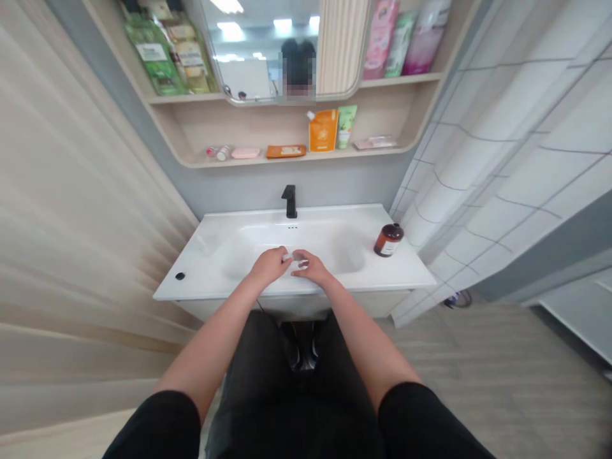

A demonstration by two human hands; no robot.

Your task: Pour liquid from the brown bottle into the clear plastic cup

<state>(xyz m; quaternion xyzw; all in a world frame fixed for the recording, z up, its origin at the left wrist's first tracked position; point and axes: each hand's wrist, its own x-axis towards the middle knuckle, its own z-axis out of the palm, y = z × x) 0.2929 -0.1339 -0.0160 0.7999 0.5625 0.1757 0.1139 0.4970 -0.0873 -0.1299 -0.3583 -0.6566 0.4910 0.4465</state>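
Observation:
Over the front of the white sink basin (pixel 342 245) both hands come close together. My left hand (pixel 270 265) is closed, with thumb and fingers pinching a small whitish, see-through piece (pixel 287 256) too small to make out. Facing it, my right hand (pixel 312 266) has its thumb and fingers curved and apart, the tips near that piece. Whether the right fingertips touch it is hard to see. Behind the hands stands the black faucet (pixel 290 201).
A brown bottle (pixel 389 240) stands on the counter's right, a small black round piece (pixel 180 276) on its left. Above, a shelf holds an orange pouch (pixel 324 131), a green tube (pixel 346 127), an orange flat pack (pixel 285 151) and a pink bar (pixel 245 153). A mirror (pixel 258 70) hangs higher.

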